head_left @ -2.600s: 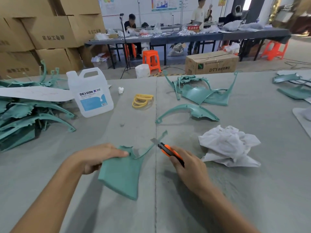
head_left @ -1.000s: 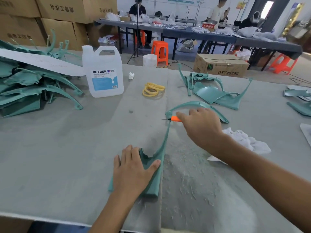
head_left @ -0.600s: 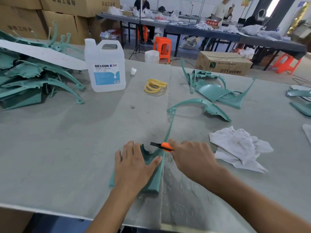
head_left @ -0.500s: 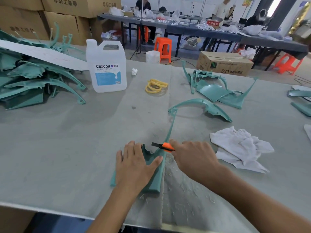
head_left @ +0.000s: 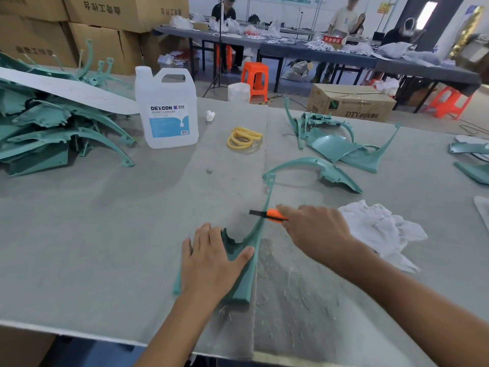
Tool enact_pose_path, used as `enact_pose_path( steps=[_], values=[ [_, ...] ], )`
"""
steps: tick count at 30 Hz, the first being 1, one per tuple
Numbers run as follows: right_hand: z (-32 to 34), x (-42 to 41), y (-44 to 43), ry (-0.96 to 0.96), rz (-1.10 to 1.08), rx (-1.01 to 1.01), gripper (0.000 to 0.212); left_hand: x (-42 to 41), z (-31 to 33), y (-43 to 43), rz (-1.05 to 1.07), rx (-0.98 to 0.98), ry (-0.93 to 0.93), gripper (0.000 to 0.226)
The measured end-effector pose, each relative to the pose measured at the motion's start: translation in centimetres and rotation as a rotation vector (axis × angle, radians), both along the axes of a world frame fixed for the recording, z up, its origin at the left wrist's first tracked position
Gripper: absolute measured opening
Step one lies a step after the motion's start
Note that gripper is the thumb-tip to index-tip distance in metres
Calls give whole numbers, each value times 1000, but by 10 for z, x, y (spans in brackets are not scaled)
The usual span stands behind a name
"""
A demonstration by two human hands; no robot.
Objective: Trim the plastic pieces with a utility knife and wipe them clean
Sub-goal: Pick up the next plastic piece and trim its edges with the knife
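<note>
A teal plastic piece (head_left: 250,263) lies on the grey table, its thin arm reaching away from me. My left hand (head_left: 211,263) presses flat on its wide near end, fingers spread. My right hand (head_left: 315,231) is closed around an orange utility knife (head_left: 274,215), and the dark blade crosses the thin arm about halfway along. A crumpled white cloth (head_left: 378,229) lies just right of my right hand. Plastic shavings (head_left: 296,292) are scattered on the table to the right of the piece.
A heap of teal pieces (head_left: 53,133) fills the far left, next to a DEXCON jug (head_left: 166,109). Yellow rings (head_left: 243,137) lie mid-table. More teal pieces (head_left: 336,144) sit at the back right, one curved piece (head_left: 317,168) nearer. The table's front edge (head_left: 105,337) is close.
Over the last second my right hand pulled the knife back along the thin arm toward me, then slid it a little way out again. My left hand stayed pressed on the piece.
</note>
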State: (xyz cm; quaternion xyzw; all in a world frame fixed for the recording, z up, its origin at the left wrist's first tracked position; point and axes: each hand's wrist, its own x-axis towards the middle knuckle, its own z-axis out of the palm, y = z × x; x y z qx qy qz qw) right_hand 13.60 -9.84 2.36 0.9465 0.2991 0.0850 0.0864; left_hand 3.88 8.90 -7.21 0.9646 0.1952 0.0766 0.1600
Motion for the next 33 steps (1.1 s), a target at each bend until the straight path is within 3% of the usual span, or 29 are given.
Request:
enact_pose_path(
  steps=[5,8,10,17,22,27,33],
  values=[
    [31,44,-8,-216,16,-55,23,-1,1,0,2,6,-4,91],
    [40,50,-8,-353,110,-115,35,-1,1,0,6,-19,8,91],
    [37,41,-11,-370,128,-36,34,-1,2,-1,3,-10,8,92],
    [-5,14,-53,-69,-128,427,22,5,9,-3,-28,135,54,93],
    [-45,4,-77,178,-310,608,16,41,32,-23,-185,98,-132,75],
    [-68,-7,-83,255,-359,787,15,74,30,-28,-185,60,-11,46],
    [-74,-6,-86,297,-354,945,13,82,26,-18,-291,73,-57,28]
  ],
)
